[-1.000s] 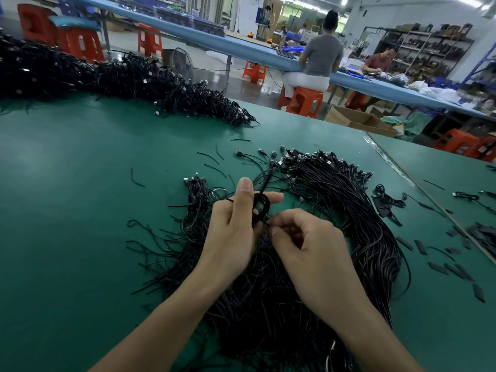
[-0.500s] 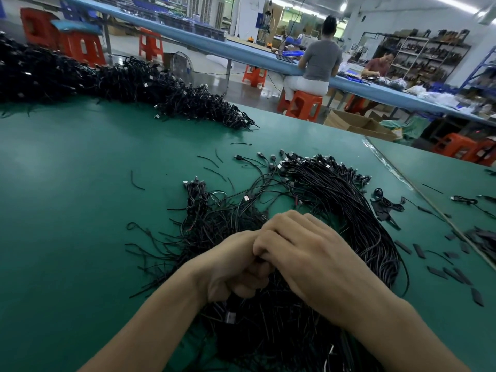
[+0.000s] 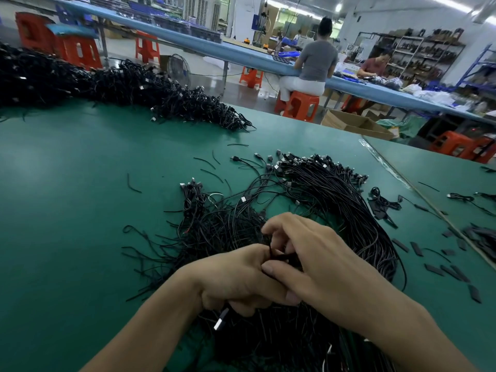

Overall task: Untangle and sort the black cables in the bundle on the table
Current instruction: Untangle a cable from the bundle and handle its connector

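Raised cable (image 3: 279, 255) is lowered, gripped by left hand (image 3: 236, 275) and right hand (image 3: 324, 261) at six o'clock of bundle (image 3: 335, 200); sorting judged unfinished.

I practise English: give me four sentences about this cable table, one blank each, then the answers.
The colour of the table is ____.
The left hand and the right hand pinch a cable above the bundle; its colour is ____.
A silver-tipped plug sticks out under the ____ hand.
A person in a grey shirt sits on an ____ stool.
Missing words: green, black, left, orange.
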`<control>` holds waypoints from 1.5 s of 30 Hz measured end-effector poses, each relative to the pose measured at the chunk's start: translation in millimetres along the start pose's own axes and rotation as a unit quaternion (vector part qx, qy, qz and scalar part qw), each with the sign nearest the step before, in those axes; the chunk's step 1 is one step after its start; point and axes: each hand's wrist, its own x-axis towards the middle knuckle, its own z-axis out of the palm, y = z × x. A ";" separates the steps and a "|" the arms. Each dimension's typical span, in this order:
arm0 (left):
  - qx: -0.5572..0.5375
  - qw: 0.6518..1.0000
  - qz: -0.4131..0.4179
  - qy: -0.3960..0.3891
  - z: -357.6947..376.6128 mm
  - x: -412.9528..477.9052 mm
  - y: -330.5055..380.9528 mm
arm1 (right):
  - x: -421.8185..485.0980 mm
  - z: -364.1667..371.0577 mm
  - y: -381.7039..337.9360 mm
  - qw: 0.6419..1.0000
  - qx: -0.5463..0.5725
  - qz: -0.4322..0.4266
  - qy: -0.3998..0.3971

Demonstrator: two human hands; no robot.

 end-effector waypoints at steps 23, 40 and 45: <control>0.043 0.996 -0.013 0.082 4.2 5.9 -3.4 | 2.9 7.7 -14.9 0.991 -0.133 -0.019 -0.015; -0.250 0.964 0.087 0.033 0.6 14.1 -3.7 | -0.6 9.1 21.4 0.992 0.038 -0.037 0.114; -0.209 0.957 0.178 0.099 3.3 17.4 -7.0 | -1.5 12.3 19.5 0.963 0.130 -0.024 0.234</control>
